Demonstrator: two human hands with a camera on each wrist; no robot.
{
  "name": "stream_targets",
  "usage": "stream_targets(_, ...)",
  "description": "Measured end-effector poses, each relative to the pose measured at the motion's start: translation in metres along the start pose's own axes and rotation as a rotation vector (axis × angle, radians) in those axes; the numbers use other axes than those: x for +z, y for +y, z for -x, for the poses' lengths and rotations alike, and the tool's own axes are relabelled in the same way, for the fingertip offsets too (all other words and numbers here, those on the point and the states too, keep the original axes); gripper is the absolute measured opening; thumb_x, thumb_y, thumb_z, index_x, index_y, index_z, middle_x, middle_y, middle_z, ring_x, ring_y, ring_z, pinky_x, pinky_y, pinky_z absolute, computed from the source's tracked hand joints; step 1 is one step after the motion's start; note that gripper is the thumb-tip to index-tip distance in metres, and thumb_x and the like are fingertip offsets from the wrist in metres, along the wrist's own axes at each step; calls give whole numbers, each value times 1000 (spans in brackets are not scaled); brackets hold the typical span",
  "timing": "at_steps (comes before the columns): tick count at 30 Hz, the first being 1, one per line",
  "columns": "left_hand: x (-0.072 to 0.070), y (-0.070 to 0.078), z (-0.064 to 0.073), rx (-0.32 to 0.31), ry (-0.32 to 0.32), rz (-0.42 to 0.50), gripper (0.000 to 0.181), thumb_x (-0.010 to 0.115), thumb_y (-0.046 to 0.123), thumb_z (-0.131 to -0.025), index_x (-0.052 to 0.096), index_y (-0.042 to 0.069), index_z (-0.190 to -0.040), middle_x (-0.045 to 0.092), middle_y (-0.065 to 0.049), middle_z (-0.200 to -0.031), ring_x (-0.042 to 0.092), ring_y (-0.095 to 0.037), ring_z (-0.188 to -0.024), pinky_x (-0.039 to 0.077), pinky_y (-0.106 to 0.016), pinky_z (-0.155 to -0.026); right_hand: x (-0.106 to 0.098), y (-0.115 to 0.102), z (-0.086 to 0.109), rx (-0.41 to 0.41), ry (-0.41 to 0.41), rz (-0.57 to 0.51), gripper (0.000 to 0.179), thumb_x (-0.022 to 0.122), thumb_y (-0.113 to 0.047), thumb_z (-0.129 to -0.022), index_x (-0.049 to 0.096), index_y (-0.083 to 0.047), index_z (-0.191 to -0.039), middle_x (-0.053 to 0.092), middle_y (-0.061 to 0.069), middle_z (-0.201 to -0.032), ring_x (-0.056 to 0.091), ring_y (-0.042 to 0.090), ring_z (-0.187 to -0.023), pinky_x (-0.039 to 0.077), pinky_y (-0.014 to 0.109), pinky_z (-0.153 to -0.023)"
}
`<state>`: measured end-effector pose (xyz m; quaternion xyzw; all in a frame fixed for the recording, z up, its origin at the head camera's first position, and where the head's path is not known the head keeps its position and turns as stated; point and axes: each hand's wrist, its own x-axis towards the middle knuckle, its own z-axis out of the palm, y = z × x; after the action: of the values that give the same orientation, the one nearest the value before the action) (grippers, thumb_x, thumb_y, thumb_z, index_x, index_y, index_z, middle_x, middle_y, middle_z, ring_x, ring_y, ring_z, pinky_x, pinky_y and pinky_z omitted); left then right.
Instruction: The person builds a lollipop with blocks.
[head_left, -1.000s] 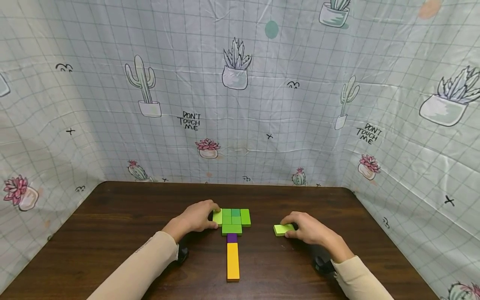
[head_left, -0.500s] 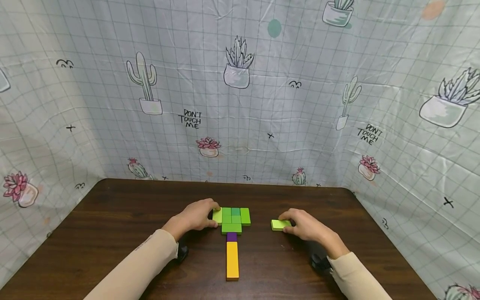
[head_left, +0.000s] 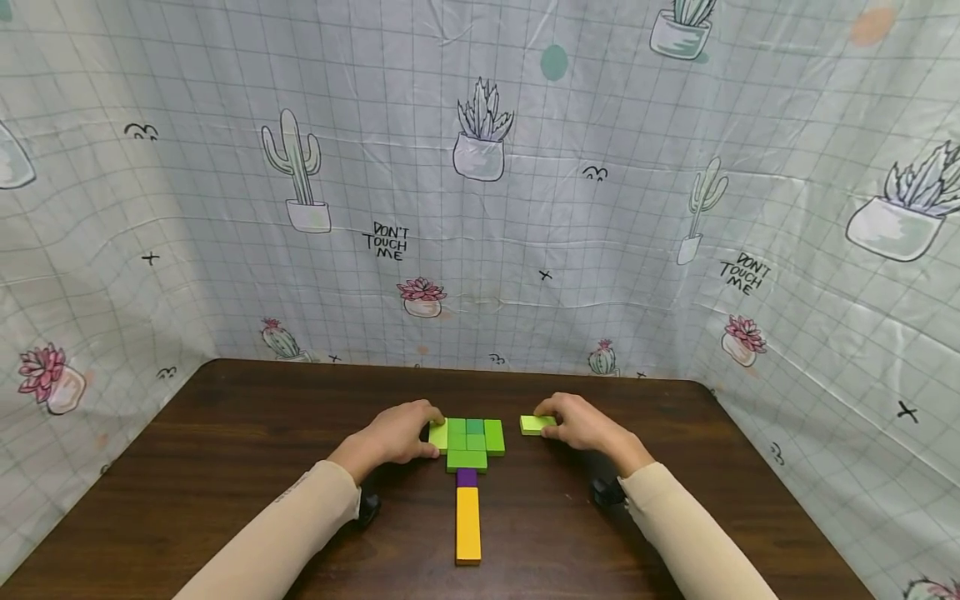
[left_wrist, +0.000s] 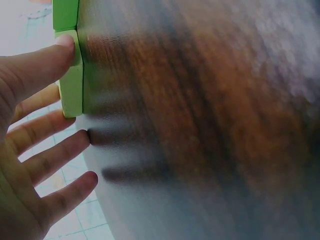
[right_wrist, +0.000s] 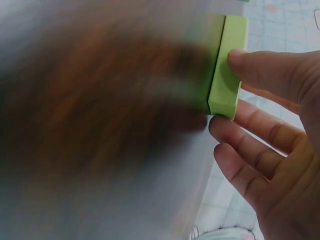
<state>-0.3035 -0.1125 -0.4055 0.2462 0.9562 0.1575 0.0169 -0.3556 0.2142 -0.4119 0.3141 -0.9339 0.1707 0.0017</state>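
My left hand (head_left: 396, 431) pinches a light green block (head_left: 439, 437) by its near and far ends, thumb in front. That block lies against the left side of a flat cluster of green blocks (head_left: 467, 460), and in the left wrist view the thumb presses on the block (left_wrist: 73, 90). A yellow-green block (head_left: 532, 426) is pinched between thumb and fingers of my right hand (head_left: 585, 425), a short way right of the cluster. In the right wrist view this block (right_wrist: 229, 75) sits low over the table, its lower edge mirrored in the wood.
Below the cluster, a purple block (head_left: 467, 477) and a long orange-yellow block (head_left: 468, 525) form a straight stem toward me. The dark wooden table (head_left: 300, 400) ends at a grid-patterned curtain (head_left: 480, 250) at the back and sides.
My right hand has carried the yellow-green block left and away from me, closer to the cluster. The left hand has stayed on its block, and the other blocks keep their arrangement.
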Motion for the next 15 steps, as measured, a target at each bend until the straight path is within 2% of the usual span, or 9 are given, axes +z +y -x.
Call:
stream_targets(7,0,1,0,2,3,-6,47,75,30,-83,62,10,-123,57,-8,-123,55,-26,-113,45,-43,-95,2,-4,-26,35,-38,-29,26,70,-16,-88,69,-8,-113,65,3,-107,59,20,-96,48,39,-81)
stream_targets(15,2,0,0,-5,3,-12,47,75,31,-83,62,10,-123,57,-8,-123,55,-26,-113,45,-43,-96,6,-17,-51,43,-64,-51,25,67,-13,-89,69,-7,-114,67,5,-109,60,22,-100,49,40,-85)
